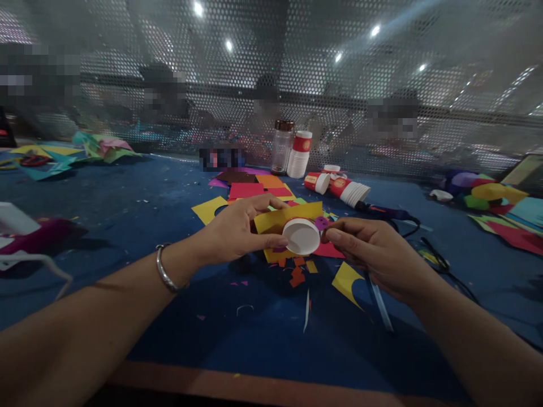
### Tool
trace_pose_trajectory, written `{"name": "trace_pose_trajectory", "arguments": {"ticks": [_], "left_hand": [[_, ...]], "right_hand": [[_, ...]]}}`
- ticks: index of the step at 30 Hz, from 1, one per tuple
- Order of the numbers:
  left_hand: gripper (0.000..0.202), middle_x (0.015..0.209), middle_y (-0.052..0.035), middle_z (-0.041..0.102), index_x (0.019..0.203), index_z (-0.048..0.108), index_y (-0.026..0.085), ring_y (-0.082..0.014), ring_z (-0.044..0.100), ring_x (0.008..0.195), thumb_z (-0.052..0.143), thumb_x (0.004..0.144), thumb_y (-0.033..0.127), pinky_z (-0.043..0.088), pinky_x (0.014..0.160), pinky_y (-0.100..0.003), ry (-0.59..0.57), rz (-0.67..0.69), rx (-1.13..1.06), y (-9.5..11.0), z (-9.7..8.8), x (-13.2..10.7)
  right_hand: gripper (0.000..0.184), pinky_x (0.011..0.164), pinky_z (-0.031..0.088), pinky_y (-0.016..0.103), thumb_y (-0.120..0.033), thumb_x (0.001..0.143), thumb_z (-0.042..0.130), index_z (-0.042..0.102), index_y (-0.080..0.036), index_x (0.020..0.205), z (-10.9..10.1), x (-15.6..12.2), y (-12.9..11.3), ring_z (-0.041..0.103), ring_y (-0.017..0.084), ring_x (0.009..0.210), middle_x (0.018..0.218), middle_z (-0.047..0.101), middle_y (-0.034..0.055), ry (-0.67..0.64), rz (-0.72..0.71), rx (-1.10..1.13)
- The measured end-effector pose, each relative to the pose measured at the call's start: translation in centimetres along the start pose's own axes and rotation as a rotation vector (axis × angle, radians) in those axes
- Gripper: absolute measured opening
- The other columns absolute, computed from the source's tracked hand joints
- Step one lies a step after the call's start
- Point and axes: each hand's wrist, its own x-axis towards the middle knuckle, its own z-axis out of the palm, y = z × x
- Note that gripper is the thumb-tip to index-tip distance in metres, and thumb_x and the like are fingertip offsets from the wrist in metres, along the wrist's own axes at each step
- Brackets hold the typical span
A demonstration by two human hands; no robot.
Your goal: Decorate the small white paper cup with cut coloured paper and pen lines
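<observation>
At the far left of the table (127, 249), loose coloured paper (106, 146) is heaped near the back, and a white cord (46, 262) is bent across the surface nearer the front. A silver bracelet (165, 268) is worn on the left wrist. By the left hand (237, 229), a paper cup (301, 236) is held on its side above the middle of the table, its round white end turned towards the viewer; the grip is closed around the cup, thumb below and fingers above, with a yellow paper piece (271, 220) caught along its upper side. Behind, red sheets (247, 190) are spread, and a clear jar (281, 148) is stood beside a stack of cups (299, 159). Under the held cup, orange scraps (297, 277) are scattered. A small purple piece (321, 224) is pinched at its edge by the right hand (373, 249), thumb and fingertips brought together, just beside the cup's rim. Below this hand, a yellow cut-out sheet (348, 281) and a clear strip (382, 305) are laid. Farther right, a black cable (436, 254) is looped, and more coloured sheets (520, 233) are piled near the edge.
</observation>
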Motion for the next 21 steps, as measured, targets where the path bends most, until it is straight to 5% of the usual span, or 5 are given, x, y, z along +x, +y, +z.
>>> {"name": "trace_pose_trajectory", "arguments": {"ticks": [9, 15, 21], "left_hand": [[0.044, 0.101, -0.0007, 0.075, 0.116, 0.058, 0.023, -0.0183, 0.071, 0.089, 0.082, 0.081, 0.033, 0.054, 0.077, -0.03, -0.03, 0.044, 0.036, 0.62, 0.25, -0.13], [0.046, 0.109, -0.0023, 0.074, 0.121, 0.057, 0.024, -0.0192, 0.072, 0.094, 0.081, 0.083, 0.038, 0.055, 0.079, -0.029, -0.041, 0.067, 0.053, 0.73, 0.06, -0.26], [0.057, 0.12, -0.0049, 0.074, 0.132, 0.052, 0.026, -0.0215, 0.073, 0.1, 0.08, 0.085, 0.042, 0.055, 0.083, -0.031, -0.045, 0.091, 0.096, 0.75, -0.1, -0.38]], "right_hand": [[0.052, 0.05, 0.027, 0.027, -0.069, 0.074, 0.076, 0.076, -0.018, 0.082, 0.14, -0.09, -0.5, 0.03, 0.009, 0.053, 0.057, 0.043, -0.0059, -0.002, -0.015, -0.049], [0.046, 0.047, 0.023, 0.025, -0.064, 0.071, 0.081, 0.076, -0.019, 0.079, 0.08, -0.13, -0.43, 0.031, 0.009, 0.053, 0.06, 0.051, -0.0032, 0.001, -0.009, -0.03], [0.041, 0.046, 0.023, 0.025, -0.06, 0.07, 0.084, 0.073, -0.021, 0.069, 0.06, -0.15, -0.65, 0.031, 0.009, 0.051, 0.054, 0.045, -0.0048, 0.009, -0.011, -0.064]]}}
